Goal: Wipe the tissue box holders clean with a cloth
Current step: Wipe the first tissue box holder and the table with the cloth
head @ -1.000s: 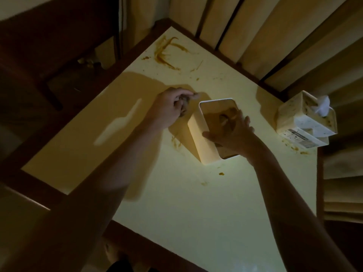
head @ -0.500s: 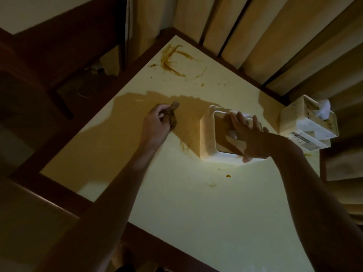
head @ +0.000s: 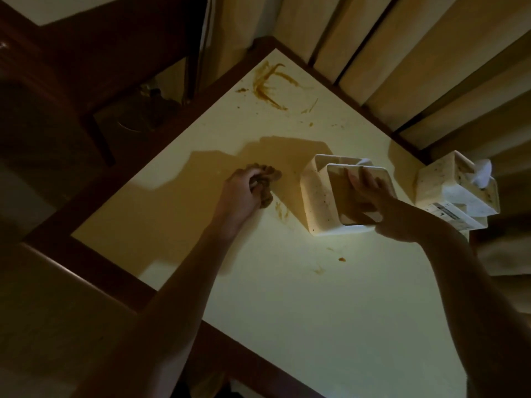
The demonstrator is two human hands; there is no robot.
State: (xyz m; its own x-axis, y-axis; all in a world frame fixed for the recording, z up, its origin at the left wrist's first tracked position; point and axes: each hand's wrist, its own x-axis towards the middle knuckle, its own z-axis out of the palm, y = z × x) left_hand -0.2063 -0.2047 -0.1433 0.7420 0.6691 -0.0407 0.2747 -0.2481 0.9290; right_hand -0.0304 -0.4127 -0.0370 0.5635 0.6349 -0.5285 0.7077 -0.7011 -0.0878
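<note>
You face a dim room: pale curtains (head: pixel 373 53) behind the cream table's (head: pixel 287 326) far corner, dark wood trim edging it.

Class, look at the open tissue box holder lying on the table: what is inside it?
The fingers of the right hand reach into the open holder and grip its rim. No tissues show; its shadowed far end and the part behind the fingers stay hidden.
</note>
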